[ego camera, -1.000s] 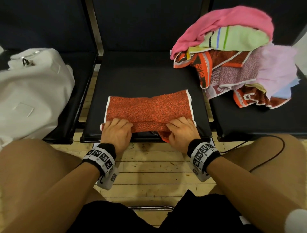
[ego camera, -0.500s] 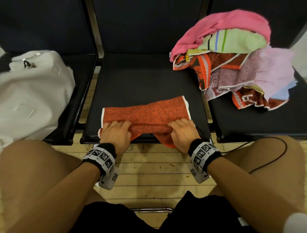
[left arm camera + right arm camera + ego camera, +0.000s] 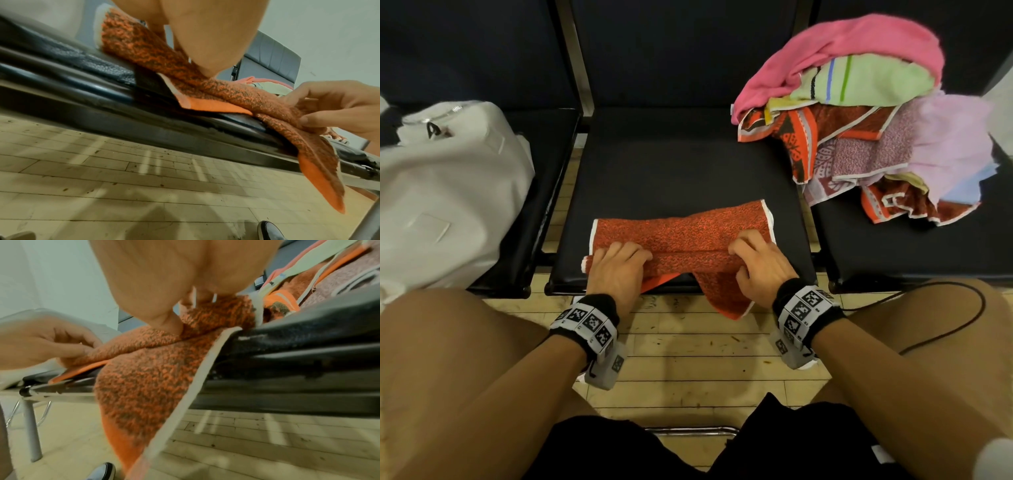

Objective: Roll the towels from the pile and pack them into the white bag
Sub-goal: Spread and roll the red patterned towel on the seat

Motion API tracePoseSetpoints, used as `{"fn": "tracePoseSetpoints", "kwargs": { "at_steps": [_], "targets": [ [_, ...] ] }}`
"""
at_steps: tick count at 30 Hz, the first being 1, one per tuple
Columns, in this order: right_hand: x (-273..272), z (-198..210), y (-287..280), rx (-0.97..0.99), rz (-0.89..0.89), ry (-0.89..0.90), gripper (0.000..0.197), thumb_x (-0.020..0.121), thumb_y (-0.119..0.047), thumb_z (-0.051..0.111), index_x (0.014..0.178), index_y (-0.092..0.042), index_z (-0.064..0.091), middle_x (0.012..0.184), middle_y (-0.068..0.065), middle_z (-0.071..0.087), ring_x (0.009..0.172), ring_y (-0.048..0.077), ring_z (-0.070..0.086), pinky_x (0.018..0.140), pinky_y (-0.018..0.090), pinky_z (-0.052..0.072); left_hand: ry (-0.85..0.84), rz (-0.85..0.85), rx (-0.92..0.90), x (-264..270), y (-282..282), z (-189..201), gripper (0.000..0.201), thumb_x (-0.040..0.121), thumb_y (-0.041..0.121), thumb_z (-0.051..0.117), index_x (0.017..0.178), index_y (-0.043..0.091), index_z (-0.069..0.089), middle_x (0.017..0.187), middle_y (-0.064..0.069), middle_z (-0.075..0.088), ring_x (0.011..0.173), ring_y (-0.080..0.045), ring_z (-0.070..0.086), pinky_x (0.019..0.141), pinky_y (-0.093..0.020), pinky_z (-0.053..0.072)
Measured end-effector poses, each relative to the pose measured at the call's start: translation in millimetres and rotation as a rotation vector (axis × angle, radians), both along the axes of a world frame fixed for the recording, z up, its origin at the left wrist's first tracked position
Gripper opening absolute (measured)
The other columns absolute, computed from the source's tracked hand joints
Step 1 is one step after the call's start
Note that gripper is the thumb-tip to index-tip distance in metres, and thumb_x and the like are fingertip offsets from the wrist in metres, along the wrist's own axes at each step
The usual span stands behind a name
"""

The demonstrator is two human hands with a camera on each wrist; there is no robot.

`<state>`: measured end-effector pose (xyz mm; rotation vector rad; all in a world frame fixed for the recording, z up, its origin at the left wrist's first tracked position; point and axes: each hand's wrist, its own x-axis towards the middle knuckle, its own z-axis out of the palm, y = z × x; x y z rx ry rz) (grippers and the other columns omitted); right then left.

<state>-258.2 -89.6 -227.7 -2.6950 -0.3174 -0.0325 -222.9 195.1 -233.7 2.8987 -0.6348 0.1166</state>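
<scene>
Left hand and right hand, fingers curled over the rolled near edge of one orange towel, gripping the roll at either end on the middle seat of a dark three-seat bench. Seen from the right wrist: thumb tucked under the roll, fingers over it. One loose corner of the towel draped off the seat's front edge between the hands, hanging toward the wooden floor. One white bag on the seat beyond the left hand, well apart from it. One pile of towels on the seat beyond the right hand, a pink one uppermost; number in the heap not countable. Compared with a second ago: roll thicker, flat part of the towel shorter, more cloth hanging off the front edge; bag and pile unmoved.
</scene>
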Motion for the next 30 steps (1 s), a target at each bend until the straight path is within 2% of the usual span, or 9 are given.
{"fn": "tracePoseSetpoints", "kwargs": {
  "at_steps": [3,6,9,13,17,21,25,28,30],
  "targets": [
    [-1.1,-12.4,0.8,-0.145,-0.007,-0.09,0.036,0.072,0.0,0.063,0.106,-0.011,0.067,0.114,0.009,0.059,0.098,0.033,0.057,0.089,0.046,0.043,-0.006,-0.009,-0.016,-1.1,1.3,0.7,0.025,0.088,0.02,0.056,0.107,0.016,0.072,0.104,-0.002,0.069,0.097,-0.028,0.06,0.088,-0.046,0.044],
    [-3.6,-15.9,3.7,-0.218,-0.03,-0.112,0.035,0.073,-0.009,0.067,0.108,-0.012,0.071,0.115,0.005,0.064,0.108,0.029,0.057,0.092,0.046,0.041,0.051,-0.008,-0.003,-3.7,1.1,0.2,0.042,0.086,0.036,0.044,0.112,0.015,0.07,0.11,-0.003,0.069,0.103,-0.028,0.061,0.095,-0.048,0.045],
    [-4.6,-15.0,5.1,-0.225,-0.034,-0.098,0.037,0.077,-0.017,0.063,0.113,-0.012,0.07,0.115,0.003,0.066,0.107,0.027,0.057,0.093,0.045,0.043,0.075,-0.009,0.006,-1.4,3.0,-2.8,0.047,0.086,0.031,0.039,0.12,0.013,0.067,0.115,-0.006,0.069,0.109,-0.03,0.06,0.1,-0.05,0.042],
    [-4.3,-12.9,5.2,-0.211,-0.049,-0.053,0.04,0.078,-0.018,0.063,0.117,-0.011,0.067,0.113,0.005,0.067,0.107,0.028,0.058,0.099,0.045,0.043,0.084,0.007,0.012,2.3,2.6,-2.8,0.04,0.09,0.018,0.052,0.129,0.014,0.062,0.12,-0.007,0.066,0.115,-0.031,0.057,0.107,-0.049,0.035],
    [-3.5,-11.6,12.4,-0.247,-0.068,-0.016,0.037,0.078,-0.016,0.053,0.114,-0.013,0.065,0.103,0.006,0.067,0.098,0.029,0.058,0.097,0.044,0.04,0.135,0.034,0.071,1.6,0.4,4.0,0.053,0.086,0.03,0.034,0.133,0.02,0.055,0.12,-0.003,0.064,0.112,-0.026,0.053,0.104,-0.043,0.031],
    [-2.7,-8.8,12.0,-0.313,-0.072,0.011,0.033,0.081,-0.025,0.038,0.102,-0.019,0.064,0.096,0.001,0.067,0.093,0.025,0.056,0.092,0.042,0.036,0.172,0.035,0.075,1.6,0.5,11.8,0.053,0.085,0.032,0.028,0.13,0.02,0.054,0.116,-0.002,0.067,0.106,-0.025,0.059,0.097,-0.042,0.034],
    [-0.8,-7.8,8.8,-0.284,-0.061,0.04,0.047,0.081,-0.033,0.027,0.103,-0.018,0.066,0.098,0.001,0.064,0.093,0.025,0.056,0.091,0.041,0.036,0.164,0.044,0.03,2.2,1.4,9.0,0.039,0.092,0.027,0.041,0.128,0.018,0.054,0.116,-0.005,0.061,0.1,-0.026,0.061,0.093,-0.044,0.04],
    [-1.6,-4.8,7.5,-0.128,-0.108,-0.015,0.043,0.083,-0.026,0.042,0.121,-0.017,0.061,0.11,0.005,0.059,0.093,0.027,0.056,0.089,0.043,0.044,0.054,0.063,-0.019,1.2,0.1,3.6,0.03,0.088,0.016,0.058,0.118,0.017,0.061,0.114,-0.008,0.057,0.098,-0.03,0.057,0.088,-0.049,0.045],
    [-1.3,-3.9,8.2,-0.056,-0.116,-0.063,0.043,0.08,-0.013,0.053,0.122,-0.017,0.057,0.111,0.005,0.058,0.092,0.028,0.056,0.086,0.042,0.045,-0.01,0.072,-0.027,1.3,-0.2,0.6,0.03,0.083,0.011,0.063,0.111,0.018,0.063,0.114,-0.009,0.056,0.1,-0.031,0.053,0.086,-0.05,0.045]
  ]
}}
